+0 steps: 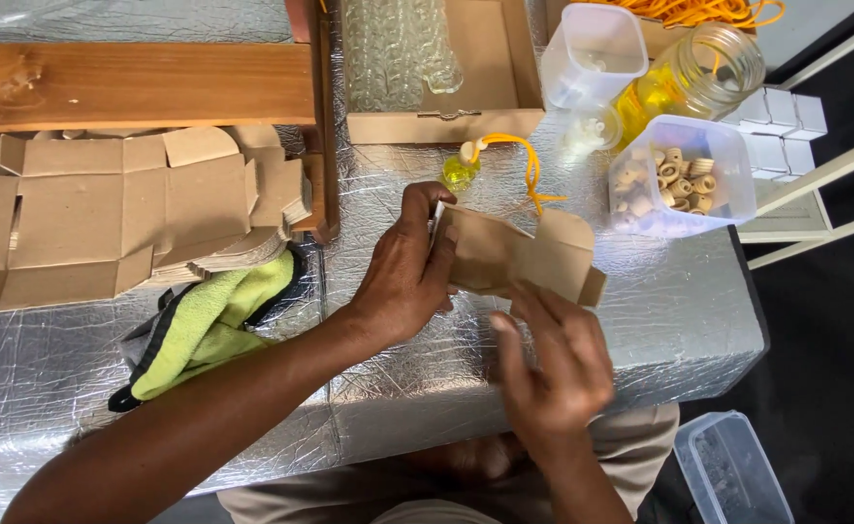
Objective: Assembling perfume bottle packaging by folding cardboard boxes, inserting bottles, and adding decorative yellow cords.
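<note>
The right hand [551, 361] is nearest, wrist low in the view, palm down, its fingers [504, 354] loosely spread and reaching up to the lower edge of a small brown cardboard box [519, 254], touching it without closing on it. The left hand [402, 272] comes in along a long forearm from the lower left, fingers curled and pinching the box's left end, thumb on top. The half-folded box is held just above the silver foil surface [679, 311]. A green cloth [209, 325] lies to the left, below a stack of flat cardboard blanks [107, 209]. Beyond the box lie a little yellow bottle [460, 171] with an orange cord, a tub of wooden beads [684, 177], a glass jar [698, 73], and an open cardboard tray [475, 68].
</note>
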